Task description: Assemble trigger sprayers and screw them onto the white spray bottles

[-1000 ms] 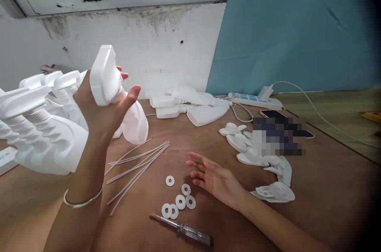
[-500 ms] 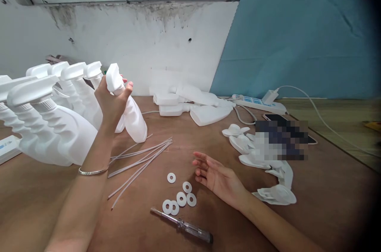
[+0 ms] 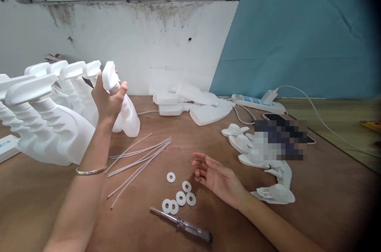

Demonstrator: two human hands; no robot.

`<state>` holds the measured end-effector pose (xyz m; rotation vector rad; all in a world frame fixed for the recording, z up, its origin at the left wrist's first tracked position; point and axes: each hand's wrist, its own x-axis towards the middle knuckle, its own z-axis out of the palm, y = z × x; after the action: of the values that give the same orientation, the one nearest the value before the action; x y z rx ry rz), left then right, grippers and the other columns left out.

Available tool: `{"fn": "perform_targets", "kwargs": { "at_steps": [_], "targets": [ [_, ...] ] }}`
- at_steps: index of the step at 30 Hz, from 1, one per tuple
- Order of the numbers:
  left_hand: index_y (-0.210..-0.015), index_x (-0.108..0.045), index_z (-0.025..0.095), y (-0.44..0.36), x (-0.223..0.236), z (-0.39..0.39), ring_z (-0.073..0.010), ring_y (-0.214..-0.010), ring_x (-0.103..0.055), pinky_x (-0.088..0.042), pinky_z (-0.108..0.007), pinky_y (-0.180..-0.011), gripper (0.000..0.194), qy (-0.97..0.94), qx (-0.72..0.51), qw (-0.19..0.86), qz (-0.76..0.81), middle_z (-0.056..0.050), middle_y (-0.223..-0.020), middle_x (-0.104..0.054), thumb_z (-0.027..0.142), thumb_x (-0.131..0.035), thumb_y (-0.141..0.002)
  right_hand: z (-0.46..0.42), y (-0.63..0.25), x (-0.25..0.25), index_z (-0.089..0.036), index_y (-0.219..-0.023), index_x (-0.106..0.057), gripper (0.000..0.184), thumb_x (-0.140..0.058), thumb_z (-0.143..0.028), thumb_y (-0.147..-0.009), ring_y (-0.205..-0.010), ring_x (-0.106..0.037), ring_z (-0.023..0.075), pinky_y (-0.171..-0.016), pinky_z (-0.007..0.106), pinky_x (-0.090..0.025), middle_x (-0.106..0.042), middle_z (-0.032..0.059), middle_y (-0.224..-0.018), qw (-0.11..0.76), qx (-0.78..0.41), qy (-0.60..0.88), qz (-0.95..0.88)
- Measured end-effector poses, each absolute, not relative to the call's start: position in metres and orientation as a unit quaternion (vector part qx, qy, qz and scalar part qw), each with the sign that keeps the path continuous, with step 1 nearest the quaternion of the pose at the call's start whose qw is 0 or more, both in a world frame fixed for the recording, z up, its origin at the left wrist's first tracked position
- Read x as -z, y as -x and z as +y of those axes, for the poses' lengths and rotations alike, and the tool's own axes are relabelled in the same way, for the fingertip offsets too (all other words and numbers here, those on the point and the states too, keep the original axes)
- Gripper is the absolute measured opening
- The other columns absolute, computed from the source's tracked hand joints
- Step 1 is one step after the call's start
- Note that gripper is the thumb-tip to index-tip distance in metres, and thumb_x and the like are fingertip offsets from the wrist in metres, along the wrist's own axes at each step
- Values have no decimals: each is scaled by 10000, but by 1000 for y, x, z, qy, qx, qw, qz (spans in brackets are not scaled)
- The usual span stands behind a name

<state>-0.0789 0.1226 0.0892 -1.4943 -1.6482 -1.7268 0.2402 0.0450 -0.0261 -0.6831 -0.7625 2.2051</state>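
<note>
My left hand (image 3: pixel 107 99) is wrapped round the neck of a white spray bottle (image 3: pixel 130 119), just below its trigger head. That bottle stands almost upright beside a group of similar spray bottles (image 3: pixel 74 133) at the left. My right hand (image 3: pixel 214 174) rests palm up over the table with fingers loosely spread, holding nothing. Near its fingertips lie several white ring washers (image 3: pixel 181 198). Thin white tubes (image 3: pixel 143 164) are spread between my two hands. A screwdriver (image 3: pixel 187 228) with a clear handle lies in front of the washers.
White bottles without heads (image 3: pixel 211 114) lie on their sides by the wall. At the right are loose white plastic parts (image 3: pixel 242 144), a phone (image 3: pixel 275 118) partly blurred out, and a power strip (image 3: pixel 258 103) with a plugged-in charger and cable. A white box (image 3: pixel 8 147) sits at the left edge.
My left hand has moved slightly left with the spray bottle, closer to the grouped bottles, and the bottle is a little more upright. My right hand has hardly moved.
</note>
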Motion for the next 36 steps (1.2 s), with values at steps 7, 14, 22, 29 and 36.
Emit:
{"fn": "perform_targets", "kwargs": {
  "at_steps": [7,14,22,29,36],
  "targets": [
    [-1136,-418,229,82,-88,128,-196,-949,-550,-461,-344,-771,616,549,565,137,-600,-35,-1127,-555,192,-688,-584,45,-239,25,-185,-992,-599,277,-609,-267,-727,-718,-540,112,-712,276,-403,-606,39,-879,346,-850,265,-297],
    [-1175,-410,256,89,-83,131,-171,-893,-539,-458,-363,-775,629,544,570,122,-604,13,-1080,-568,173,-665,-605,45,-240,25,-184,-992,-599,272,-601,-266,-732,-717,-539,114,-711,274,-403,-603,39,-878,348,-847,265,-302],
    [-1121,-522,196,93,-89,127,-170,-801,-524,-481,-358,-687,576,515,556,145,-636,-66,-1081,-516,204,-705,-575,44,-240,25,-183,-989,-600,267,-598,-266,-736,-719,-538,113,-708,273,-401,-602,37,-875,347,-847,260,-308],
    [-1090,-521,97,101,-107,113,-161,-826,-542,-487,-364,-766,554,496,572,170,-630,-103,-1050,-528,259,-726,-602,45,-239,26,-181,-989,-597,261,-592,-260,-740,-722,-540,116,-710,273,-404,-602,39,-875,347,-846,262,-309],
    [-1105,-500,138,89,-112,104,-129,-773,-543,-472,-333,-763,521,530,487,231,-654,-77,-1062,-561,249,-697,-636,45,-241,29,-176,-1004,-591,281,-597,-258,-735,-720,-544,115,-712,273,-413,-600,43,-889,344,-848,253,-314]
  ]
}}
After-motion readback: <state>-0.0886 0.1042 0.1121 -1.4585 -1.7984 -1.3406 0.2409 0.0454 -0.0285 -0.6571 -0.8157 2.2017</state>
